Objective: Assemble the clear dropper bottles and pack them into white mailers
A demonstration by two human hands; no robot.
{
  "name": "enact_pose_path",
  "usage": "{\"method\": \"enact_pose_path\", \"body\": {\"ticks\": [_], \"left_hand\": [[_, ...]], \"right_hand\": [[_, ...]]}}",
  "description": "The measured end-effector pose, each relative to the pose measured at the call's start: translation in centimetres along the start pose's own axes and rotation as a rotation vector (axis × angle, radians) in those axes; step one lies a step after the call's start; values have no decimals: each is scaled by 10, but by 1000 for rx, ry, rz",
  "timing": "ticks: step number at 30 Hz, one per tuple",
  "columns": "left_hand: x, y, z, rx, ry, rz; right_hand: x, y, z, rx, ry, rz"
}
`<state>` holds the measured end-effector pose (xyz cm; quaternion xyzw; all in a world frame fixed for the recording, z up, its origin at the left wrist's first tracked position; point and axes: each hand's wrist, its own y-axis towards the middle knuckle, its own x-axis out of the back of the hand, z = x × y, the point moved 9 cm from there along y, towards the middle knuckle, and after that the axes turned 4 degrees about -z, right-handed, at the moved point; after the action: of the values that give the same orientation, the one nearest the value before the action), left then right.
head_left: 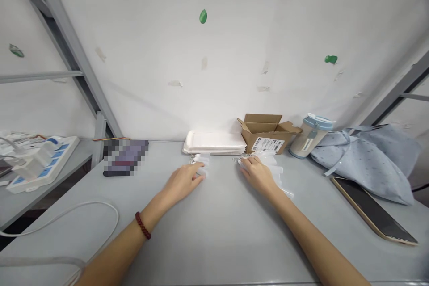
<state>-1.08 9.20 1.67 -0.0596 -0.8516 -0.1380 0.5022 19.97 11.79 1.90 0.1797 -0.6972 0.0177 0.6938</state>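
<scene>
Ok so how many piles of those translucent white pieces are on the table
2: a small pile at the left hand, and a larger, spread-out pile by the right hand. Some pieces may be hidden under the hands.

Nothing you can read reliably here. Cardboard box (264,134): white label (267,144) on the front, dark print plus a barcode-like block, too small for you to make out. Tumbler (310,134) just right of it: pale label (306,144) with one line of dark lettering, also illegible. Dark flat item (125,157) on your left is pixelated, so any marking's unreadable.
</scene>
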Motion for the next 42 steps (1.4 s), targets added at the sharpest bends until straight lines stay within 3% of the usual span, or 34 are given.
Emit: {"method": "enact_pose_path", "body": {"ticks": [7, 13, 16, 20, 24, 29, 35, 42], "left_hand": [[-11, 2, 4, 48, 179, -31], [-9, 2, 6, 71, 167, -110], [-7, 0, 2, 64, 105, -126], [-10, -4, -9, 35, -30, -105], [-20, -8, -23, 29, -300, -29], [-25, -11, -29, 80, -519, 28], [-30, -10, -26, 141, -715, 82], [-24, -12, -33, 121, -816, 93]], "right_hand": [[0, -1, 4, 7, 52, -15], [12, -3, 0, -37, 383, -119], [16, -5, -3, -76, 612, -165], [15, -7, -5, -175, 892, -121], [12, -10, 4, -225, 1162, -1], [11, -15, 26, -178, 1461, 157], [11, -20, 39, -124, 1580, 253], [16, -17, 33, -132, 1516, 166]]}}
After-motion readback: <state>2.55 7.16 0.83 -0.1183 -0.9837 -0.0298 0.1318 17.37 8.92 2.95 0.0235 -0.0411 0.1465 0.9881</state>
